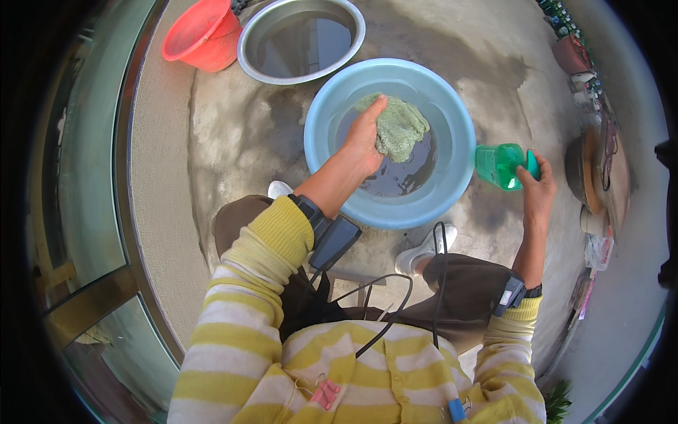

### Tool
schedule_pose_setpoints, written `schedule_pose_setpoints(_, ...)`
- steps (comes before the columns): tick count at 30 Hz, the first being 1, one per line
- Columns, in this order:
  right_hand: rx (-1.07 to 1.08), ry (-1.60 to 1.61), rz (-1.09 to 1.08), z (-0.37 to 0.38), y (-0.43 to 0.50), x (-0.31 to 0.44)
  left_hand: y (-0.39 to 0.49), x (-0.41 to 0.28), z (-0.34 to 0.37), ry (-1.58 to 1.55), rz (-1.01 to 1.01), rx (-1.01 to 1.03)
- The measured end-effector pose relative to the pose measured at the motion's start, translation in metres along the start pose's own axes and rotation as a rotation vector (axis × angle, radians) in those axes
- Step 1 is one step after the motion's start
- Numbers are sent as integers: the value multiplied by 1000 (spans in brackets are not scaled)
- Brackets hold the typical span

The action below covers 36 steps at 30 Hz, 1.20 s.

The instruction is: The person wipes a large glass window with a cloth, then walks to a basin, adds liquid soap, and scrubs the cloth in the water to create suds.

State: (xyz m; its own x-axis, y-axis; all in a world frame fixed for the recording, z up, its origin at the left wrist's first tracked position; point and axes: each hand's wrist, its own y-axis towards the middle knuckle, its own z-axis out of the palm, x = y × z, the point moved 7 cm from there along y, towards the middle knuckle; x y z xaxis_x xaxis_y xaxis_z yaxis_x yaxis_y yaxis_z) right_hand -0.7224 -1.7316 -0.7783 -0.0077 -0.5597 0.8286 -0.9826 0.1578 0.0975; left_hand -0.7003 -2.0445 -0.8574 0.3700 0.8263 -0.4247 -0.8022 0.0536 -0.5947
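My left hand (365,138) holds a wet-looking, pale green cloth (400,130) over the blue plastic basin (455,122). The cloth hangs bunched from my palm, and my thumb lies along its upper left side. Dark, murky water (394,177) covers the basin's bottom. Just right of the rim is a translucent green plastic bottle (498,163) bearing a label. My right hand (537,177) grips it at its green cap between thumb and fingers. Whether the cap is loose cannot be made out.
A metal basin (302,75) of dark water stands beyond the blue basin, with a red plastic bucket (204,37) to its left. A glass door (90,159) borders the left side. Potted plants (572,53) and round lids (609,164) line the right wall. Black cables (408,297) cross my lap.
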Motion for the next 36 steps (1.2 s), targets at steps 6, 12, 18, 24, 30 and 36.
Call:
schedule_pose_setpoints(6, 273, 132, 117, 79, -21, -1, 18, 9, -35, 94, 33, -54)
schedule_pose_setpoints(12, 475, -33, -18, 169, -61, -9, 32, 23, -67, 221, 71, -105)
schedule_pose_setpoints(18, 608, -138, -133, 210, -86, -9, 40, 30, -103, 230, 125, -221)
schedule_pose_setpoints(24, 680, -115, -186, 227, -87, -22, 45, 47, -136, 272, 49, -292)
schedule_pose_setpoints(30, 706, -2, 117, 239, -76, -36, 50, 67, -144, 236, -10, -200)
schedule_pose_setpoints(36, 430, 93, 116, 247, -63, -44, 49, 72, -141, 266, -48, -160)
